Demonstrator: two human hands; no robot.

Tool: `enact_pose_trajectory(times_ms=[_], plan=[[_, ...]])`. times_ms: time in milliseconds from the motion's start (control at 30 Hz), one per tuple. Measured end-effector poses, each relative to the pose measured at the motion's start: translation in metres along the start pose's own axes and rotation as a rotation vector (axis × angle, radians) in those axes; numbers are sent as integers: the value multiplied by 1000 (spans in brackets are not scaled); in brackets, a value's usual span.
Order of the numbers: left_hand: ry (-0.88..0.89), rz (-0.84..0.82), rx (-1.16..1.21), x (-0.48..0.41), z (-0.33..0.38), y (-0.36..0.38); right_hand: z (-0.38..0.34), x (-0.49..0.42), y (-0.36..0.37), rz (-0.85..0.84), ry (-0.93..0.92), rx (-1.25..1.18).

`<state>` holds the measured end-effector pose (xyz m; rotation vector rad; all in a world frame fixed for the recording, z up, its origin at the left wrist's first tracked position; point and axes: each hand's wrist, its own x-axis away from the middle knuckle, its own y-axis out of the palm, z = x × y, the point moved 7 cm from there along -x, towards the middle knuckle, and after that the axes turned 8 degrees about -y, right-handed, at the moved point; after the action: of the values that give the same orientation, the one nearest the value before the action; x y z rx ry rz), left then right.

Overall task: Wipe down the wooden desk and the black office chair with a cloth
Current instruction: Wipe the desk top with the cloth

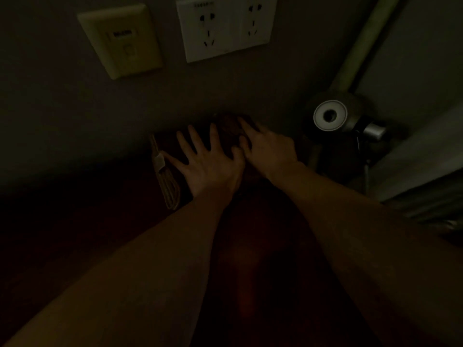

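The scene is very dark. A dark cloth [229, 127] lies flat on the wooden desk [100, 234], at its far edge against the wall. My left hand [208, 164] rests palm down on the cloth's left part, fingers spread wide. Right beside it, my right hand [268, 146] also presses flat on the cloth, its fingers reaching toward the wall. Neither hand curls around the cloth. The thumbs nearly touch. The black office chair is not in view.
A coiled pale cable [166, 182] lies on the desk just left of my left hand. A dark round lamp base with a pale ring [330, 115] stands at the right. On the wall above are a white double socket [225, 26] and a yellowish wall plate [122, 38].
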<state>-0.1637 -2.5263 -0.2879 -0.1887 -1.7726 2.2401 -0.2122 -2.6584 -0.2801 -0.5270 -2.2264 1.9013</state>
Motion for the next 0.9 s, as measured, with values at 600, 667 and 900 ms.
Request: enact_pose_trajectory(times_ms=[600,667,900], plan=[[447,-82,-164,52,-16,1,-8,138,-6,-8,352,-145],[477,-67,-170,63,-24,0,-13,154,-6,-19,378,-122],[523,-102,-131,111,-51,3,-38,214,-8,-18,446,-1]])
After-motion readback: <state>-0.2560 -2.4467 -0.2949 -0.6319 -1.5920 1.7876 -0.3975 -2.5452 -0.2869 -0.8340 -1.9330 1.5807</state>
